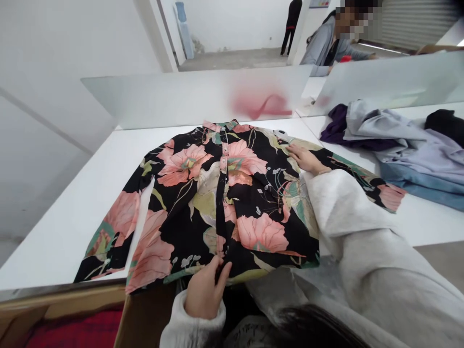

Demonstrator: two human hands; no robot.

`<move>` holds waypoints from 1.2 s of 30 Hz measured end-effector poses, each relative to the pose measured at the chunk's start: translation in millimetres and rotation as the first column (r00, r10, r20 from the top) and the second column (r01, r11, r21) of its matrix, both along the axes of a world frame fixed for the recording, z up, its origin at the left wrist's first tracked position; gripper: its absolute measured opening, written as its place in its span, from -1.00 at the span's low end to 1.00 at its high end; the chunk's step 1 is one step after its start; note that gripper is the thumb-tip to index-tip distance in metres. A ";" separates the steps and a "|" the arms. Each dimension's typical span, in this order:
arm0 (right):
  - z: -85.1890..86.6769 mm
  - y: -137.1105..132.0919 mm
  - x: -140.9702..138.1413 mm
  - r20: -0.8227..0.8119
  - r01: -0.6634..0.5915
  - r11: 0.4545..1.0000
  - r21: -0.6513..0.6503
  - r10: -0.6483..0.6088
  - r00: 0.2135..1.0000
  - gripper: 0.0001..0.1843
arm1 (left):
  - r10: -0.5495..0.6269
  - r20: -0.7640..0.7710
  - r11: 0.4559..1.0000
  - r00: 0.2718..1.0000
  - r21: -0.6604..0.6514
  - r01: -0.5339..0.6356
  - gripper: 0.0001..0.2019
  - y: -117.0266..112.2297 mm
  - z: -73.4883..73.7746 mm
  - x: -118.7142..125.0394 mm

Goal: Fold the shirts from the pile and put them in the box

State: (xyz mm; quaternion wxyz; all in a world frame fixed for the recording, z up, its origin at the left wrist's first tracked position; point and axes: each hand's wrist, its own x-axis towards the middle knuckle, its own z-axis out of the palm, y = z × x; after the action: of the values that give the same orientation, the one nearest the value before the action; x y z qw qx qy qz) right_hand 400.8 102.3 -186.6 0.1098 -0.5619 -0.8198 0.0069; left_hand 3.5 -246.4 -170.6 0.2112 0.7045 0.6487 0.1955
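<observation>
A black floral shirt (253, 193) with large pink flowers lies spread on the white table (58, 212), collar toward the far side and sleeves out to both sides. My left hand (208, 287) pinches the lower end of its button placket (222, 198) at the hem, which hangs at the table's near edge. Farther off, my right hand (302, 157) rests flat on the shirt near the right shoulder, fingers stretched out. The fabric is wrinkled around the middle of the placket.
Folded clothes (406, 140) in grey, purple and blue are piled at the right. A frosted divider (188, 96) runs along the back, with a person (322, 43) behind it. Cardboard boxes (121, 314), one holding red plaid cloth (78, 331), stand below the near edge.
</observation>
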 end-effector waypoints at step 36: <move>-40.9 -386.4 -50.3 -0.783 0.590 0.681 -0.435 -0.609 0.127 -0.58 | -0.080 0.567 0.960 0.820 -0.176 0.216 -0.63 5.6 3.9 20.7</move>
State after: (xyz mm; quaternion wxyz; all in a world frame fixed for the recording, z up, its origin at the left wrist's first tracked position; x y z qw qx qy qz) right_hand 350.5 -284.0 -227.5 0.5115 -0.7466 -0.3329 0.2648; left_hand 24.2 -240.8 -166.7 0.4855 0.6364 0.5207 0.2968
